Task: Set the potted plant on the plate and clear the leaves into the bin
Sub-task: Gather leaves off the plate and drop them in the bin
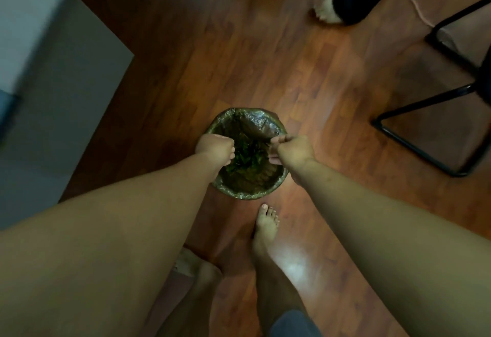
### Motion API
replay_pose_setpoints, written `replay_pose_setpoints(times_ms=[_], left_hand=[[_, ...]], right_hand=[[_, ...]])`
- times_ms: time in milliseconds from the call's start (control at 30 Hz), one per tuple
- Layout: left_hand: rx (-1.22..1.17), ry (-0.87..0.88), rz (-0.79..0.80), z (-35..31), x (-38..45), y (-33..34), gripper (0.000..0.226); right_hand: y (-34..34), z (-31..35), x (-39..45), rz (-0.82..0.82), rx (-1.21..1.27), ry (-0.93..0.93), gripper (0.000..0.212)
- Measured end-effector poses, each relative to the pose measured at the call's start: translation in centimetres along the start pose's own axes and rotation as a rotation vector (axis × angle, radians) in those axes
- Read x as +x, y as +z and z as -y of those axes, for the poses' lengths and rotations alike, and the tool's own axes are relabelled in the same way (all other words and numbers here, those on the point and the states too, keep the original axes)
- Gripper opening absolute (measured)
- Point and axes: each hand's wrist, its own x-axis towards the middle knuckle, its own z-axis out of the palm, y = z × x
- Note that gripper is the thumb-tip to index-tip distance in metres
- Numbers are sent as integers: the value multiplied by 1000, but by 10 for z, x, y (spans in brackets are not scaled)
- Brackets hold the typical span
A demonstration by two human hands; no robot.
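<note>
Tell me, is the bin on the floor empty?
No, green leaves lie inside the lined bin, between the two hands above it.

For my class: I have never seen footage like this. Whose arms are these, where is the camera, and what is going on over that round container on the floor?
There is one picture, taken by a camera worn on a person's head and looking down, so the two bare arms belong to the wearer. Both hands are over a small round bin lined with a plastic bag, standing on a wooden floor. Green leaves lie inside it. The left hand and right hand have curled fingers; whether they hold leaves is too blurred to tell. The wearer's bare foot stands just short of the bin. At the top right is another person's foot, and at the right a black metal chair frame.
</note>
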Motion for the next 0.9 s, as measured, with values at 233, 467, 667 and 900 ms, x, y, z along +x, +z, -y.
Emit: replay_pose_setpoints(times_ms=[233,467,667,900], left_hand=[[127,277,-43,-41,-138,-41,22],[31,527,-145,-74,-259,-125,9],[-143,613,-252,-52,-336,-219,8],[-419,553,-510,27,-360,-343,9]], right_hand=[[-25,87,-125,20,-120,-176,12],[-16,186,-238,66,-200,-406,18],[35,236,-321,226,-260,-577,20],[155,246,-403,457,-398,-705,30]])
